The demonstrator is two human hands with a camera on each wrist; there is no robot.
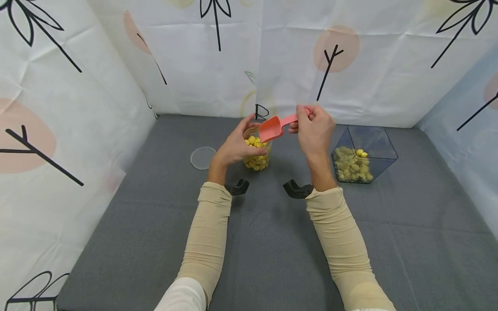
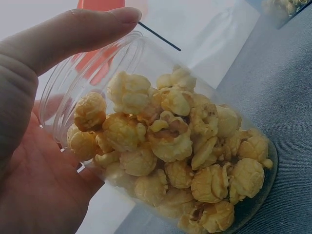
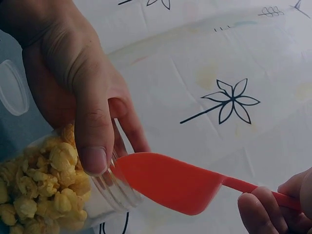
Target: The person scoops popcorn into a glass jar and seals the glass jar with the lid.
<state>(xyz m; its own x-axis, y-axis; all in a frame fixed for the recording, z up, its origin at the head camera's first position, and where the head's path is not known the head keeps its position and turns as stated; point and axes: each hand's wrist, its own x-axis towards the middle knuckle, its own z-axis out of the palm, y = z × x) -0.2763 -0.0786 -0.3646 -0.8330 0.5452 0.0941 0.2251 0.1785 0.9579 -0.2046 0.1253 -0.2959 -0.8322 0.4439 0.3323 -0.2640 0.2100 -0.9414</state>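
A smooth pink scoop [image 1: 271,129] is pinched in the right grip [image 1: 315,125], tip at the mouth of a clear, threaded jar [image 3: 122,195] cupped by the left grip [image 1: 239,144] at 12 o'clock. Knobbly popcorn [image 2: 168,139] is split between jar and tinted box [image 1: 383,159] at 1, so probably partway done; round lid [image 1: 203,158] is still off, 11 o'clock.

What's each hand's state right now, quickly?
Left hand: closed around the clear jar of popcorn.
Right hand: closed on the red scoop, holding its handle.
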